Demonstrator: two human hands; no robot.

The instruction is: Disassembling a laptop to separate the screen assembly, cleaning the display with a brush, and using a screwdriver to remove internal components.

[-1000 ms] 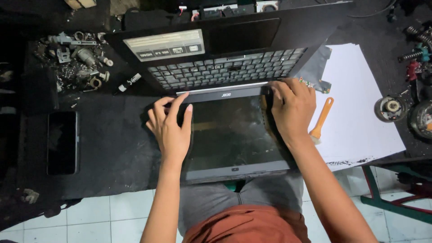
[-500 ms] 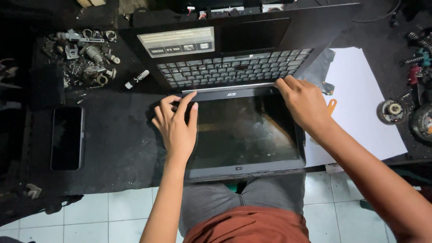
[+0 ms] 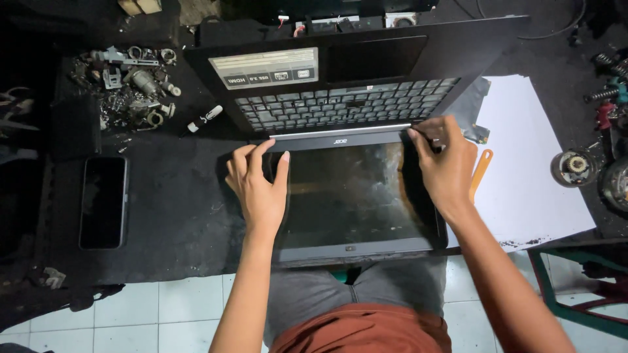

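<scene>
While both hands press at the hinge end of the screen, the laptop (image 3: 347, 131) lies opened flat on the dark tabletop (image 3: 176, 216), screen half toward the person.

The left hand (image 3: 260, 189) rests spread, fingers on the screen's left edge near the hinge; the right hand (image 3: 447, 167) has its fingertips drawn together at the right hinge corner, seemingly picking at the bezel seam, though nothing can be seen held. By my judgement the step is loosening the screen frame, which calls for careful prying along the edge; an orange pry tool (image 3: 481, 173) lies just beside, on the white sheet (image 3: 530, 163). No true container shows: loose metal parts (image 3: 131, 85) sit heaped far left, a phone (image 3: 103, 202) nearer.
</scene>
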